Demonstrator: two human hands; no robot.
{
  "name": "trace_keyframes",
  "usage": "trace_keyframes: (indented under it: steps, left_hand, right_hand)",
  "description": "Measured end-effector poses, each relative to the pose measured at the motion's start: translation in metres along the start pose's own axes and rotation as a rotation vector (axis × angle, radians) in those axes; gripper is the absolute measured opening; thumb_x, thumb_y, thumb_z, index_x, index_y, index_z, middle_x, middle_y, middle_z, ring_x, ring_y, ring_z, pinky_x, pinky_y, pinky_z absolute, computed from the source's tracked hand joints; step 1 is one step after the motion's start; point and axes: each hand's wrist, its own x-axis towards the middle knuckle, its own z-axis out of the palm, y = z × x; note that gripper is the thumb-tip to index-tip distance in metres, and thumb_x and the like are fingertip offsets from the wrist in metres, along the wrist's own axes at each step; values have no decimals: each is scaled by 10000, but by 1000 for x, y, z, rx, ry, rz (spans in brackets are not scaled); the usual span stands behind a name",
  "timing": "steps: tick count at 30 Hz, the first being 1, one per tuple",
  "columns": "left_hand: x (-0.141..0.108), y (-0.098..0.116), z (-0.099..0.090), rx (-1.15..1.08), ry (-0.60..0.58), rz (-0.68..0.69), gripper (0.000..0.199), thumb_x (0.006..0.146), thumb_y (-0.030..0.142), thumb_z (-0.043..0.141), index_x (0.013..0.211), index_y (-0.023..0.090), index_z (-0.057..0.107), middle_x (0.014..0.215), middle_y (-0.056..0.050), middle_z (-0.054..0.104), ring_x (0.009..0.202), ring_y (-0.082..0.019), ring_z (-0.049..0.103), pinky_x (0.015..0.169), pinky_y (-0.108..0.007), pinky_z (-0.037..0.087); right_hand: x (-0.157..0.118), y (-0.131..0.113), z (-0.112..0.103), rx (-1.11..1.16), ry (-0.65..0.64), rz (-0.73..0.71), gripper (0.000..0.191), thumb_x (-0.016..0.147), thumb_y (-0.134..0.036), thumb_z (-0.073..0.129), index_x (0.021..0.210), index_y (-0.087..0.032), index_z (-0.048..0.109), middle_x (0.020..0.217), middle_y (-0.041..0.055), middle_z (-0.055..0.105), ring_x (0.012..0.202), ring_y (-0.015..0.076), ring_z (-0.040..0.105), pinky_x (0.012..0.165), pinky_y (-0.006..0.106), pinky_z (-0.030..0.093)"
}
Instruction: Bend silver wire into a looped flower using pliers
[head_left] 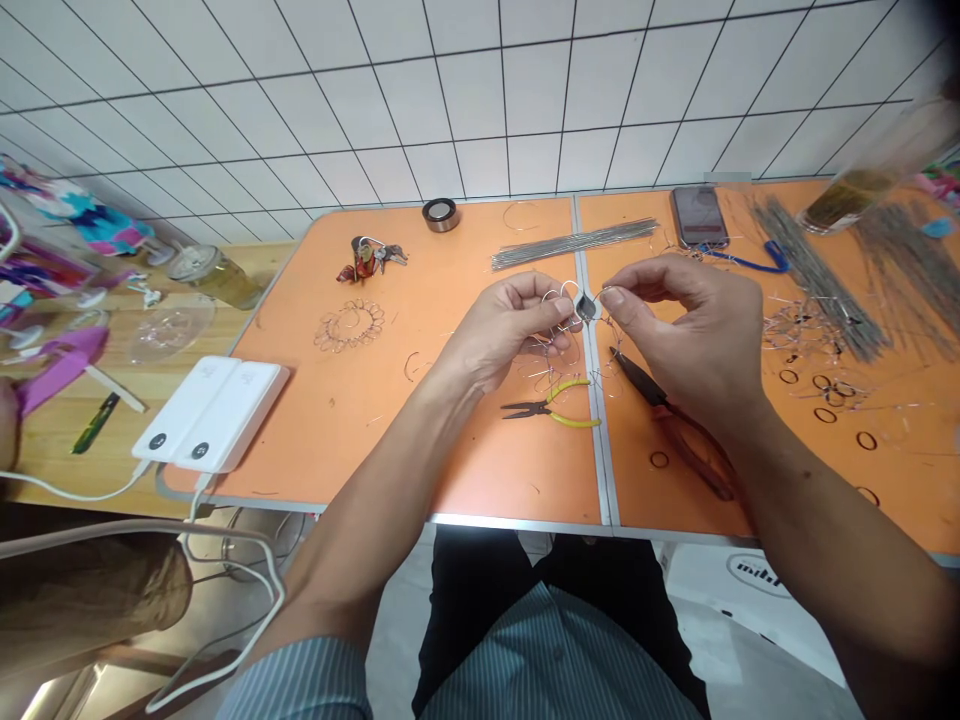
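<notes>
Near the table's centre seam, my left hand (521, 325) pinches a thin looped wire (570, 292). Facing it, my right hand (690, 320) has thumb and forefinger pressed together by the wire's right end; what they hold is too small to make out. Below my left hand lie small pliers with yellow handles (566, 408). Larger pliers with dark red handles (686, 435) lie under my right hand and wrist, partly covered. More bent wire lies on the orange table behind and below my left fingers.
A wire ring (350, 326), keys (371, 257) and black tape (440, 214) lie left. Straight wires (574, 244), a phone (699, 217), wire bundles (821, 280) and small rings (825, 415) lie behind and right. White power banks (211, 412) sit at the left edge.
</notes>
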Motion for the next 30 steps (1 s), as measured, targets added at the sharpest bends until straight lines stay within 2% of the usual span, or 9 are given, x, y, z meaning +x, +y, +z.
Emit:
trace_keyframes:
  steps: [7, 16, 24, 30]
  left_hand:
    - [0, -1, -1, 2, 4, -9, 398, 833, 410, 1043, 889, 190, 716, 857, -14, 794, 646, -97, 715, 627, -219, 563]
    - [1, -2, -1, 9, 2, -12, 397, 827, 412, 1041, 880, 192, 716, 858, -21, 799, 647, -99, 713, 624, -215, 566]
    - [0, 0, -1, 25, -10, -12, 382, 835, 404, 1036, 874, 190, 723, 848, -21, 795, 638, -95, 697, 618, -215, 559]
    - [-1, -2, 0, 18, -15, -4, 420, 811, 425, 1061, 884, 192, 719, 861, -18, 793, 638, -98, 699, 623, -227, 557]
  right_hand:
    - [0, 1, 0, -25, -6, -7, 196, 973, -172, 808, 908, -357, 808, 906, -19, 849, 844, 265, 817, 843, 490, 704]
    - [2, 7, -1, 15, -10, 47, 107, 951, -218, 834, 916, -319, 837, 897, -7, 863, 812, 243, 809, 807, 451, 715]
    - [4, 8, -2, -27, 1, 64, 118, 935, -196, 835, 891, -304, 843, 810, -14, 815, 705, 200, 726, 648, 373, 595]
    - [3, 11, -1, -50, 11, 77, 110, 931, -204, 829, 913, -309, 857, 799, -11, 803, 688, 195, 696, 633, 370, 580]
